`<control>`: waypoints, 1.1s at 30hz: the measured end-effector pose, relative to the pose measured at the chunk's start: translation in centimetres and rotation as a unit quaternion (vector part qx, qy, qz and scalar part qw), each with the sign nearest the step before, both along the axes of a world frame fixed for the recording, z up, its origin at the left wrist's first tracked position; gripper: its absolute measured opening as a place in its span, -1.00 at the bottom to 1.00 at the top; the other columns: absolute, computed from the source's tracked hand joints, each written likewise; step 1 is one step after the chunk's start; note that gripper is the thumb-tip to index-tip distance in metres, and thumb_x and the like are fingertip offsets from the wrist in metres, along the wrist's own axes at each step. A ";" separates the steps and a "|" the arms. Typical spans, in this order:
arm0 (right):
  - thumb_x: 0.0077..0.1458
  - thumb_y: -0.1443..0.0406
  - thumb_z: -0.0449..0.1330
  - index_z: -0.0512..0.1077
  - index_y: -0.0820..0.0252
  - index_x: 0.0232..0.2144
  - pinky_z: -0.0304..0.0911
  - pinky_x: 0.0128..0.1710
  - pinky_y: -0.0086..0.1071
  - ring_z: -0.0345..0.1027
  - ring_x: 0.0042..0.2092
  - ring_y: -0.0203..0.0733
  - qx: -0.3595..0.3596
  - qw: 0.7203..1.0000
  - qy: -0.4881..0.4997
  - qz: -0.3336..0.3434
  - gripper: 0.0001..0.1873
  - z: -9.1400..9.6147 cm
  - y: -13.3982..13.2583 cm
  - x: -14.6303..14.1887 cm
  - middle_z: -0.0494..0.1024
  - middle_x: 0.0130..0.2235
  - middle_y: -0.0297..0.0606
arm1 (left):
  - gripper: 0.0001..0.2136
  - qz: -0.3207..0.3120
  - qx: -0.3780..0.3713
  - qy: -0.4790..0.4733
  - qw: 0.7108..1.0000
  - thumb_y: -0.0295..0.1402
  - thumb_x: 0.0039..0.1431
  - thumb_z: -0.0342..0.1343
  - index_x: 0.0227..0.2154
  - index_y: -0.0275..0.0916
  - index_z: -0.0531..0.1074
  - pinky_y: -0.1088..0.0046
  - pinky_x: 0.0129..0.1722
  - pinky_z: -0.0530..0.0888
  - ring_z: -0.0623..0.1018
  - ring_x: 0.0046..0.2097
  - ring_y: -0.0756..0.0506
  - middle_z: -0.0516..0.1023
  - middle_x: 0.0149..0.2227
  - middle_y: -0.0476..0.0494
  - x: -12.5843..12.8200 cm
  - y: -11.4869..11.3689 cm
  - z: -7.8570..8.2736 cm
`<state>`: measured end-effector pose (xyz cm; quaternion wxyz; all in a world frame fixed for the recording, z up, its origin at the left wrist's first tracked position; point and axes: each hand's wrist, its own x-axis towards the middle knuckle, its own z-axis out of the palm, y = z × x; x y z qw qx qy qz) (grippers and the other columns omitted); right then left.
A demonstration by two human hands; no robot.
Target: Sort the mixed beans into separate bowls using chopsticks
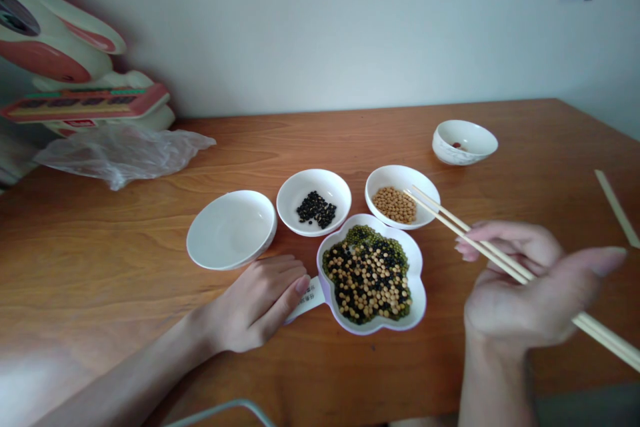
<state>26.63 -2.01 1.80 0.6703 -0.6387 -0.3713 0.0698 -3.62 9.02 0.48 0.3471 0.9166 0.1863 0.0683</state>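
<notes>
My right hand [525, 280] is closed around a pair of wooden chopsticks [493, 253]. Their tips are over the small white bowl of tan soybeans [395, 205]; whether they pinch a bean I cannot tell. My left hand [265, 300] is closed at the labelled handle [307, 298] of a white flower-shaped dish [419, 300], its fingers curled under and partly hidden. The dish contains mixed beans [367, 273]: tan, black and small green ones. Behind it, black beans [316, 209] lie in another white bowl [285, 203].
An empty white bowl [231, 230] stands beside my left hand. Farther back right is a bowl [457, 157] with a few reddish bits. A wooden stick [617, 208] lies far right. Crumpled clear plastic [135, 153] and a cartoon animal toy [85, 73] occupy the back left, near the wall.
</notes>
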 end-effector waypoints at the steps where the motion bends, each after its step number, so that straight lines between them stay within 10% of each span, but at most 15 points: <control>1: 0.40 -0.11 -0.26 0.49 0.11 -0.47 0.19 -0.46 -0.17 0.39 -0.46 -0.05 0.038 0.999 0.010 -0.032 -0.27 0.3 0.2 -0.3 0.47 -0.51 -0.16 | -0.72 -0.001 -0.002 -0.001 1.000 -0.34 0.52 -0.25 -0.38 -0.18 0.20 0.32 -0.21 0.27 0.36 -0.30 -0.10 0.41 -0.34 -0.07 0.0 0.0 0.0; 6: 0.47 0.02 -0.23 0.51 0.13 -0.57 0.19 -0.46 -0.23 0.36 -0.49 -0.13 0.123 0.991 0.049 -0.011 -0.26 1.3 0.1 -1.3 0.43 -0.57 -0.19 | -0.71 -0.003 -0.002 -0.007 1.000 -0.34 0.52 -0.26 -0.38 -0.19 0.19 0.31 -0.21 0.27 0.35 -0.31 -0.09 0.40 -0.34 -0.07 0.0 0.0 -0.1; 18: 0.40 -0.16 -0.30 0.50 0.15 -0.53 0.18 -0.46 -0.30 0.33 -0.45 -0.17 -0.125 0.952 -0.004 0.280 -0.17 0.6 -0.1 -2.2 0.48 -0.51 -0.21 | -0.71 -0.002 -0.001 -0.007 1.000 -0.35 0.52 -0.26 -0.38 -0.19 0.19 0.30 -0.22 0.28 0.34 -0.31 -0.08 0.39 -0.36 -0.08 0.1 0.0 -0.1; 33: 0.45 -0.06 -0.21 0.47 0.15 -0.53 0.16 -0.44 -0.32 0.34 -0.45 -0.22 -0.146 0.944 -0.045 0.292 -0.28 0.9 0.5 -3.5 0.47 -0.50 -0.27 | -0.70 -0.004 0.014 -0.027 1.000 -0.38 0.51 -0.25 -0.40 -0.19 0.21 0.32 -0.25 0.30 0.35 -0.33 -0.07 0.39 -0.38 -0.08 0.3 0.0 0.0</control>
